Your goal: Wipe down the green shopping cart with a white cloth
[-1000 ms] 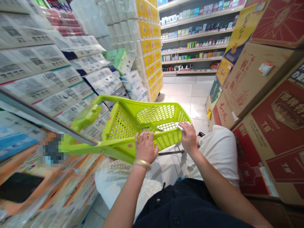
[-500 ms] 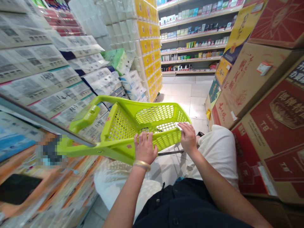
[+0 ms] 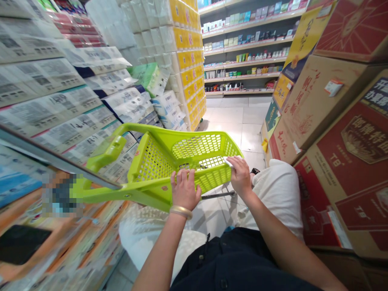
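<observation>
A bright green plastic shopping cart (image 3: pixel 142 193) with perforated sides stands before me, its handle pointing left. My left hand (image 3: pixel 185 190), with a gold-coloured bangle at the wrist, has its fingers hooked over the near rim. Farther right, near the cart's narrow end, my right hand (image 3: pixel 240 173) presses a small white cloth or tissue (image 3: pixel 228 162) against the same rim. Most of that white piece is hidden under the fingers. No goods show inside the basket.
Stacked tissue packs (image 3: pixel 57 81) line the left, with a phone-like dark object (image 3: pixel 22 243) lying on lower packs. Cardboard cartons (image 3: pixel 321 101) rise on the right. Shelves of small products (image 3: pixel 242 40) stand beyond the tiled floor (image 3: pixel 226 114). A metal bar (image 3: pixel 60 157) crosses at left.
The view has shifted very slightly. Both hands stay at the same places on the cart rim, and the white piece remains under my right fingers.
</observation>
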{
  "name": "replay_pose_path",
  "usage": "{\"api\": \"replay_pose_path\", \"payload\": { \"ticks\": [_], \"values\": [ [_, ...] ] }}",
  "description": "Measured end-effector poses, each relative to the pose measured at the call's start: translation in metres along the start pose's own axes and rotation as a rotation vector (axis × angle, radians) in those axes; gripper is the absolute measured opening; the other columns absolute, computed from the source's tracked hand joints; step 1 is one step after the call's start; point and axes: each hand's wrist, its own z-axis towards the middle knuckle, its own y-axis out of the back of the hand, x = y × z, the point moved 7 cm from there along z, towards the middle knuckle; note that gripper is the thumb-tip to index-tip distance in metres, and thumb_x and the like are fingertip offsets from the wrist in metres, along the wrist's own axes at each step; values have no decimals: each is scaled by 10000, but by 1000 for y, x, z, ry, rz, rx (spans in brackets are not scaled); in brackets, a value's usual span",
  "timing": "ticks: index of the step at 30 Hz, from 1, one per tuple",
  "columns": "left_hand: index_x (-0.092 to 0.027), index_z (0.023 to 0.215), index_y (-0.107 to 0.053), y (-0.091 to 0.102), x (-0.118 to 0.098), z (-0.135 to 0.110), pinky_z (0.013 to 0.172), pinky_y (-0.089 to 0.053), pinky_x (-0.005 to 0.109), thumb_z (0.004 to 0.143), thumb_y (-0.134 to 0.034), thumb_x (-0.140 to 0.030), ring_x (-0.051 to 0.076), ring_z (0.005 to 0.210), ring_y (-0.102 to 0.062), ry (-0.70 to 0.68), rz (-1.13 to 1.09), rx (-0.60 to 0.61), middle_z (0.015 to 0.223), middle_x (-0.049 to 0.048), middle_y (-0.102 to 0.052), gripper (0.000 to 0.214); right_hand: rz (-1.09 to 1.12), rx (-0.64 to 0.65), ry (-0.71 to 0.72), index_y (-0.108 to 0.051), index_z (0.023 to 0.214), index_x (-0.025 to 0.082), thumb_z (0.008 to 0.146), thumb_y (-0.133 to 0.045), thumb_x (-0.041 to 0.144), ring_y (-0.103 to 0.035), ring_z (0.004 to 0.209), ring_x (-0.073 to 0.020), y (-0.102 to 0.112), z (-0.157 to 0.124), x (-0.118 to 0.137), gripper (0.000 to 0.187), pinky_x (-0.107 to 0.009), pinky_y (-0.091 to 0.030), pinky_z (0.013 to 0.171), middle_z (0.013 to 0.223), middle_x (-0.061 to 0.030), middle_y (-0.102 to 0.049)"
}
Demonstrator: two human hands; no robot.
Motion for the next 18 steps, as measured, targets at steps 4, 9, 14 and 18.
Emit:
{"api": "replay_pose_path", "payload": {
  "ticks": [4, 9, 14, 18],
  "values": [
    [-156, 1278, -565, 0, -3, 0, 1162, -229, 542, 796, -578, -285, 329, 1232, -478, 1, -1, -1, 1189, 156, -610, 498, -22, -17, -24, -698, 1159, 249, 871, -407, 83, -578, 1248, -240, -2, -4, 7, 441, -516, -348, 1147, 1190, -56, -728],
    [-181, 1280, -562, 0, -3, -1, 1162, -226, 534, 792, -583, -282, 324, 1234, -474, -6, -6, -17, 1200, 149, -605, 499, 64, 203, 216, -652, 1246, 287, 941, -402, 118, -562, 1293, -180, -28, -15, 63, 429, -419, -310, 1192, 1278, -17, -695],
    [-169, 1275, -568, 0, -3, -1, 1158, -235, 529, 790, -583, -278, 325, 1223, -478, -10, -15, -9, 1189, 150, -608, 497, 8, 65, 53, -685, 1177, 260, 913, -404, 112, -612, 1222, -216, -6, 0, 16, 413, -480, -362, 1146, 1202, -44, -729],
    [-154, 1279, -566, -1, -4, 0, 1160, -232, 534, 796, -579, -278, 329, 1231, -472, 0, -16, -7, 1192, 156, -609, 499, -34, -36, -66, -705, 1128, 225, 863, -404, 85, -612, 1209, -259, 5, 3, -5, 425, -532, -388, 1110, 1154, -79, -742]
  ]
}}
